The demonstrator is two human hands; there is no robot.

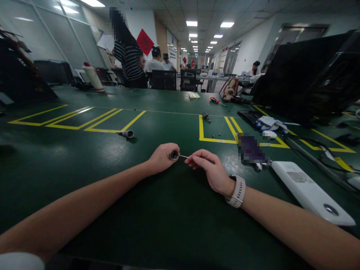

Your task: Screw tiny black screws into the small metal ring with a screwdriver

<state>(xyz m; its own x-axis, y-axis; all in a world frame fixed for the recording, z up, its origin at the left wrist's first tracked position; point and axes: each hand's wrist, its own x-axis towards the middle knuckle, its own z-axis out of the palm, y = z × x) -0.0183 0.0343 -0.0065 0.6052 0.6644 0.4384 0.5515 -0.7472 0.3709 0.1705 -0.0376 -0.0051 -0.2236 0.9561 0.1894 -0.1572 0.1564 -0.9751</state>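
My left hand [163, 157] is closed around a dark cylindrical metal part [173, 155], its round hollow end facing me. A thin metal rod [184, 156], perhaps a hex key, runs from my right hand [209, 167] to the side of that part. The fingers of my right hand are pinched on the rod, and its far tip is hidden at the part. Left of my hands lies a similar metal part [128, 134] with a hollow end. Another metal part [206, 117] rests farther back near the yellow tape. Two tiny dark pieces [213, 135] lie inside the taped frame.
Yellow tape frames [112, 131] mark the green table [140, 225]. On the right are a white power bank [312, 191], a blurred phone [251, 148], cables [309, 142], gloves [271, 123] and a monitor [303, 71]. A red screwdriver [215, 100] lies behind. A person [129, 56] stands beyond.
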